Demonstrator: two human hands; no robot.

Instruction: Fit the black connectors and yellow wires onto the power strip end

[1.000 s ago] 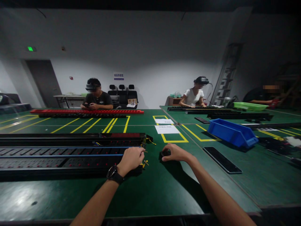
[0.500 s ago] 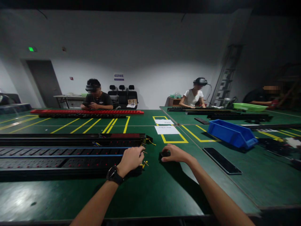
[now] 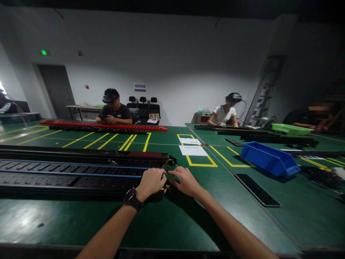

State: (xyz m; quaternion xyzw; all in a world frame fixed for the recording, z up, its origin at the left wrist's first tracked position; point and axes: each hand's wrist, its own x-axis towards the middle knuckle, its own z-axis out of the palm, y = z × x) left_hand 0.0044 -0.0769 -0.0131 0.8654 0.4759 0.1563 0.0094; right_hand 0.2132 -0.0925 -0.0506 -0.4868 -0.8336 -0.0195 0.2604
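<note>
Head view: left hand (image 3: 151,184) over black strip's (image 3: 107,182) end, right hand (image 3: 186,182) at its three o'clock, both grips unclear; worktop's (image 3: 164,230) near edge, six o'clock.

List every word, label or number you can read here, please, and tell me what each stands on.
"成品存放区": wall sign; its lower line is unreadable.
Nearer white sheet: writing too blurred to read.
Farther white sheet: likewise too blurred.
Green lit sign: too small to read.
</note>
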